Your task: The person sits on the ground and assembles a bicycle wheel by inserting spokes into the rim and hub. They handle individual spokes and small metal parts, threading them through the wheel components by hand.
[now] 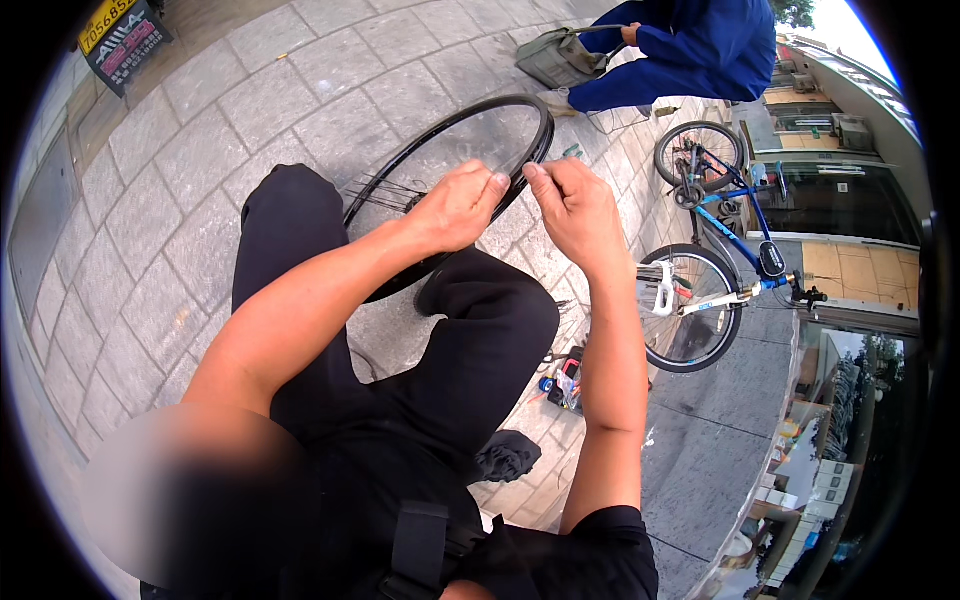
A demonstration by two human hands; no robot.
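From where I stand, a bare bicycle wheel point(546, 128) is up at the seated person's knees, tilted, with thin spokes running to its dark hub point(412, 204). Its lower edge comes down between the two legs in black trousers point(490, 310), one knee on either side of it.

Both hands are on the right-hand side of the wheel, close to each other. The left hand point(462, 207) is curled in a grip on the tyre, thumb pointing toward the other hand. The right hand point(578, 210) pinches the same tyre just beside it, thumb pressed on top and fingers bent underneath; I can't make out where all the fingertips end up on the far side.

Beyond the wheel, a person in blue clothes point(680, 55) has one hand at the strap of a grey-green bag point(560, 58), and that person's shoe is just beside the wheel's top edge. To the right of the wheel is a blue bicycle point(735, 235) with a white fork, well apart from it. Nearer to me than the wheel, on the right, a small heap of tools point(568, 380) sits partly behind the right forearm, and a crumpled dark cloth point(508, 456) lies by the thigh. Past the wheel to the far left stands a yellow and black sign point(125, 45).
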